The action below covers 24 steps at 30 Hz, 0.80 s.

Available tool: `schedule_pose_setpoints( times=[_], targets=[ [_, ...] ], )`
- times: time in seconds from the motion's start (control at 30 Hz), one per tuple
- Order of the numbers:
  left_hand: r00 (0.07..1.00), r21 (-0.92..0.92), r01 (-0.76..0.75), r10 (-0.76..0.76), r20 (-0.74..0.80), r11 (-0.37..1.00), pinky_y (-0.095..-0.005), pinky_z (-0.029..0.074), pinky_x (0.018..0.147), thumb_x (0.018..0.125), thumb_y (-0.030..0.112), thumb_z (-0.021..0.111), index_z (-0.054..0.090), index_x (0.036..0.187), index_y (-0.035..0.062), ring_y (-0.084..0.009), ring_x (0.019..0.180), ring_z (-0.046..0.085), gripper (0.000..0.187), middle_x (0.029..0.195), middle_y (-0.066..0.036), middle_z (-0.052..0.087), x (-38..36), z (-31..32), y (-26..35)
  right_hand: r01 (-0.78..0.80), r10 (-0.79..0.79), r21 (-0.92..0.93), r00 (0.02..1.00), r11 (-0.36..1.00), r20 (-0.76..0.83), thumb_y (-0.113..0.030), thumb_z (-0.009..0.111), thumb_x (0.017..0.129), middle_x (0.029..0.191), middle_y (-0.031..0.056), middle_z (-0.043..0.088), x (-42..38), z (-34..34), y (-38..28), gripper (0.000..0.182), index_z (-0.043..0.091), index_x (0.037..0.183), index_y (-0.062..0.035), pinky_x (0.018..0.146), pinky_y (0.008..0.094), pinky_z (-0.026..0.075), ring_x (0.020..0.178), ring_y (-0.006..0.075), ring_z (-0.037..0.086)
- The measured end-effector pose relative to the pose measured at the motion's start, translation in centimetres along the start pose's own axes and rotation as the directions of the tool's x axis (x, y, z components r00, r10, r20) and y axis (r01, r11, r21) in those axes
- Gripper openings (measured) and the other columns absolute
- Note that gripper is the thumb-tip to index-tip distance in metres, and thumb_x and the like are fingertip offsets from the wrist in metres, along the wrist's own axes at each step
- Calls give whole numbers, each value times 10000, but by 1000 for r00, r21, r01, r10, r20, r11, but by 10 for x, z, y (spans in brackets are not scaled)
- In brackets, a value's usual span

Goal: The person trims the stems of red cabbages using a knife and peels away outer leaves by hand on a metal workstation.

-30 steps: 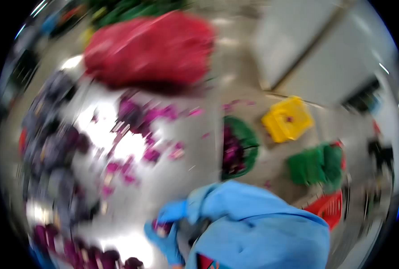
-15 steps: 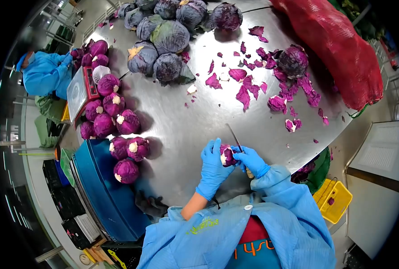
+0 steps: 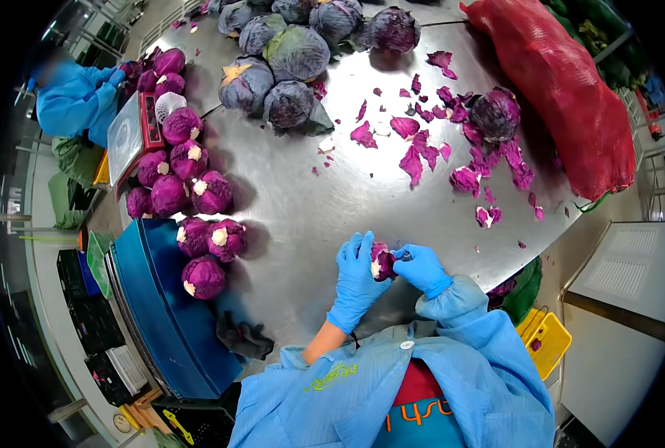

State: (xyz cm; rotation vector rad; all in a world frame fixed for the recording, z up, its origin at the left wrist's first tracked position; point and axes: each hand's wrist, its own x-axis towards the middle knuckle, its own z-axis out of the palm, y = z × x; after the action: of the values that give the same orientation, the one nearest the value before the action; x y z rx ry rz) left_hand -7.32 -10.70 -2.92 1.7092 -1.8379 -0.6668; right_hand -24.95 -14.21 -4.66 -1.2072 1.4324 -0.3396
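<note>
A small red cabbage (image 3: 382, 263) with a pale cut patch is gripped in my left hand (image 3: 356, 282), blue-gloved fingers wrapped round its left side. My right hand (image 3: 425, 270), also gloved, is closed round a knife (image 3: 405, 256) right at the cabbage's right side. Only a little of the knife shows; its handle is hidden in the glove. Both hands are over the near edge of the steel table (image 3: 310, 216). To the left sit trimmed red cabbages (image 3: 212, 192) with white stem ends.
Untrimmed cabbages (image 3: 297, 54) cluster at the back. Torn purple leaves (image 3: 412, 164) lie around a dark cabbage (image 3: 495, 114) beside a red mesh sack (image 3: 557, 89). A scale (image 3: 128, 138) stands left, near a person in blue (image 3: 75, 101). A blue bin (image 3: 169, 313) adjoins the table; a yellow basket (image 3: 548, 345) sits lower right.
The knife blade, pointing away from me over the table earlier, is now turned and mostly hidden at the cabbage. My right hand has rotated slightly; the view has shifted a little.
</note>
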Motion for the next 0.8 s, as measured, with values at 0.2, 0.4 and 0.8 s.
schedule_pose_setpoints(
  times=[0.2,0.4,0.8],
  targets=[
    [1000,29,-24,24,-17,999,-467,354,1032,543,252,878,386,1394,40,-386,1217,444,1006,1308,-217,464,3,-8,7,38,-40,-114,999,993,-16,-270,697,740,849,126,711,8,-5,12,309,711,964,-59,727,340,532,779,226,684],
    [996,-125,62,-70,-60,990,-457,387,1022,569,251,873,380,1402,55,-389,1211,454,987,1339,-222,449,-7,-10,-6,-89,-41,-351,937,932,-346,-349,696,799,850,136,715,9,-93,36,373,691,1086,-111,713,363,541,796,265,699],
    [998,-7,54,-54,23,999,-499,338,1048,571,278,867,336,1431,61,-417,1252,392,1034,1380,-246,392,1,-3,0,-152,93,309,976,939,198,-333,761,810,896,98,690,-7,0,-8,523,618,1187,0,708,296,525,754,151,641]
  ],
)
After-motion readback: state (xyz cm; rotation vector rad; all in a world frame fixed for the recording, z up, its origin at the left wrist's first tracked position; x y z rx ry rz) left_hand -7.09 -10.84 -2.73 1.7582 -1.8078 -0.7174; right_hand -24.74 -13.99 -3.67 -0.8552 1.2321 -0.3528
